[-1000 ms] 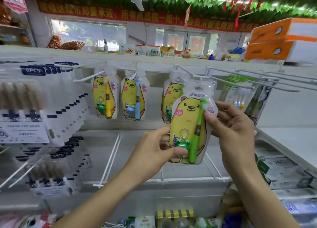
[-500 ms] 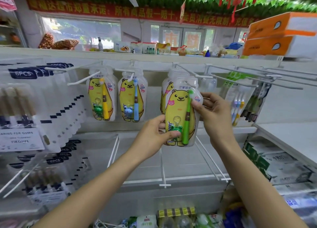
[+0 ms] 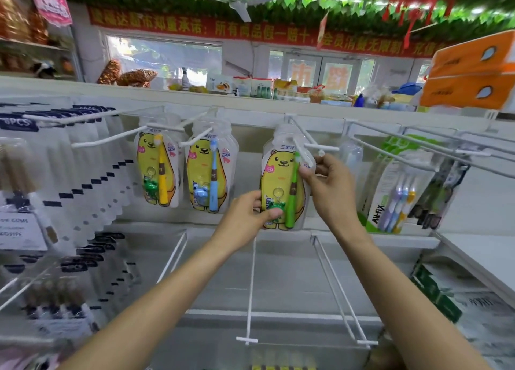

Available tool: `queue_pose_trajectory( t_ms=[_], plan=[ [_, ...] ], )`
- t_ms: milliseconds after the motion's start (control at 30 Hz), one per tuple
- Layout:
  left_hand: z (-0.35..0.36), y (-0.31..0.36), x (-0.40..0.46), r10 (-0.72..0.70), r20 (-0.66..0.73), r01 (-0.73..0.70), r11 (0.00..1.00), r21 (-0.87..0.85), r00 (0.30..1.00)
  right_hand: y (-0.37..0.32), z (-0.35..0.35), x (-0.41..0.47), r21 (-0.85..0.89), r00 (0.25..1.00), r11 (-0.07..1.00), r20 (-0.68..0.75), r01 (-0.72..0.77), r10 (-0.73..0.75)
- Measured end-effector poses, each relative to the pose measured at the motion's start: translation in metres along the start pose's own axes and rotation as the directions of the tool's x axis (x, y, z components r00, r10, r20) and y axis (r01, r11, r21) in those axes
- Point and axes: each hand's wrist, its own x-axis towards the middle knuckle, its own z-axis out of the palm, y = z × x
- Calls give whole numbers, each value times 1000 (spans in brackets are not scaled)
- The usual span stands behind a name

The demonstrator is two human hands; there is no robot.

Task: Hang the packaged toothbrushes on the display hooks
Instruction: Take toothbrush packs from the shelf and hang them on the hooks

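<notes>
Shop shelving fills the frame, white display hooks jutting toward you under a long shelf of goods. Centre frame, your left hand point(image 3: 245, 216) pinches the lower edge of the green toothbrush pack point(image 3: 284, 185), thumb across the front, while your right hand point(image 3: 330, 184) grips its upper right corner just beside the tip of the centre hook point(image 3: 302, 143). The pack's top sits right at that hook, which crosses in front of it; whether the hole is fully threaded, you can't tell from here. To the left, the yellow toothbrush pack point(image 3: 157, 169) and the blue toothbrush pack point(image 3: 210, 171) already hang on their own hooks, so two look done. My read: you're on at least the third pack, mid-hang. Left to do is sliding it back along the wire and letting go. Right of centre, the All-fix pack point(image 3: 390, 196) hangs separately.
</notes>
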Motion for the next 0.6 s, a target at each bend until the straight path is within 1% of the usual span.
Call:
queue_pose_trajectory(
  t_ms=[100, 167, 233, 267, 333, 400, 433, 500, 567, 600],
  plan=[
    [1, -2, -1, 4, -17, -3, 1000, 30, 1000, 3, -2, -3, -49, 999, 998, 9, 32, -31],
    [0, -2, -7, -19, -18, 20, 996, 84, 1000, 4, -4, -6, -91, 1000, 996, 16, 21, -19],
    [-4, -3, -13, -52, -16, 54, 969, 241, 999, 4, -8, -13, -135, 999, 991, 31, -8, 12],
    [-6, -4, -17, -66, -21, 69, 930, 362, 998, 3, -9, -18, -172, 999, 985, 41, -19, 26],
    [-11, -4, -28, -75, -41, 85, 811, 579, 996, 3, -14, -30, -281, 998, 959, 50, -30, 46],
    [-17, -7, -41, -78, -54, 93, 724, 683, 996, 0, -21, -48, -388, 996, 920, 52, -50, 76],
    [-19, -8, -47, -71, -50, 86, 707, 702, 996, -1, -24, -58, -411, 994, 910, 57, -62, 94],
    [-20, -13, -60, -24, -20, 31, 705, 709, 1000, -6, -32, -81, -423, 990, 904, 85, -66, 112],
    [-18, -17, -73, 77, 27, -74, 712, 698, 997, -10, -40, -106, -447, 987, 894, 125, -31, 97],
    [-16, -19, -79, 144, 51, -140, 719, 681, 988, -13, -45, -118, -486, 987, 874, 143, 0, 80]
  ],
)
